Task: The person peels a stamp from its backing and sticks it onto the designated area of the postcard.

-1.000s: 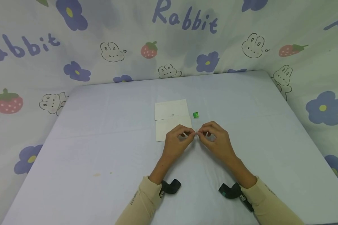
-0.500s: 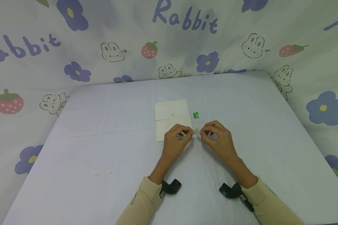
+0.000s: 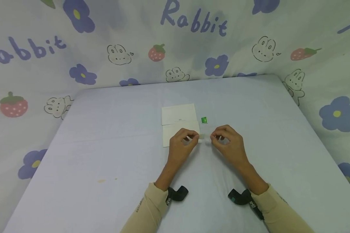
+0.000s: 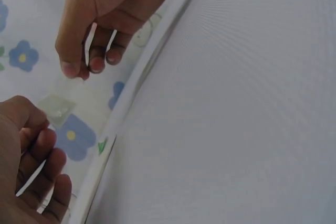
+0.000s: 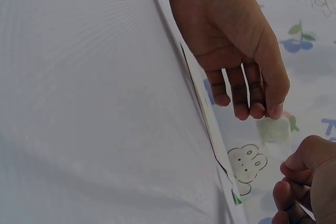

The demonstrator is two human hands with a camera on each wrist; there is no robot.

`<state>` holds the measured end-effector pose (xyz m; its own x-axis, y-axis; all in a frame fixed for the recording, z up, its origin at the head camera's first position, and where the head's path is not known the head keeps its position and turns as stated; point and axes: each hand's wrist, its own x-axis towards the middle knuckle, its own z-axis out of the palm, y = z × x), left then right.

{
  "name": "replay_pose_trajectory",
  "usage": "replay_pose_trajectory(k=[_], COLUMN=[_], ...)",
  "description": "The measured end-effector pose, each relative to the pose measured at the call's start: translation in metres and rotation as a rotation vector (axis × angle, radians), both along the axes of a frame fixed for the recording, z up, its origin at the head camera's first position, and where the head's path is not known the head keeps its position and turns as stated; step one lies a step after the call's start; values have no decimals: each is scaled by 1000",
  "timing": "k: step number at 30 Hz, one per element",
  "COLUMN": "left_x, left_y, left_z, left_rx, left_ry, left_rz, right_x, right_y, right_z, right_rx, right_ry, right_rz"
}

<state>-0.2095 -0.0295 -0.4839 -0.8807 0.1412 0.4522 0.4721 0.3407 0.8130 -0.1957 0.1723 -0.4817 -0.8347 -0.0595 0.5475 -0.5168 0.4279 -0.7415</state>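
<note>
Drawn away from the left hand (image 3: 180, 147) since a second ago, the right hand (image 3: 230, 145) leaves a small translucent film (image 5: 274, 128) showing between their fingertips. The left pinches it with thumb and forefinger, its other fingers loosely bent; the right thumb and finger are pressed together too, seemingly on a clearer end, though that grip is faint. Held over the middle of the white-covered table (image 3: 119, 158), well in from the near edge, the film could crease or tear if the hands pull unevenly, slip because so little is pinched, or cling to a fingertip should it prove sticky. Its long axis appears to run from hand to hand, roughly parallel to the table's far edge, one end towards each side edge; blurred outlines leave this uncertain. Farther towards that far edge lie an off-white paper (image 3: 179, 114) in two panels and, just beside its right edge, a green white-bordered sticker (image 3: 204, 120).
</note>
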Motion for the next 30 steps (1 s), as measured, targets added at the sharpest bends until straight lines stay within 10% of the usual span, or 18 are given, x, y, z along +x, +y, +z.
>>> replay_pose_trajectory(k=[10, 19, 30], left_x=[-1, 1, -3], left_y=[0, -5, -13], left_z=[-3, 0, 4], left_rx=[8, 26, 47], left_ry=[13, -11, 14], left_rz=[-6, 20, 40], right_x=[1, 14, -15], right_y=[-2, -14, 1], right_z=[-1, 31, -11], right_rx=[-15, -30, 69], right_ry=[17, -52, -101], right_rz=[-22, -29, -37])
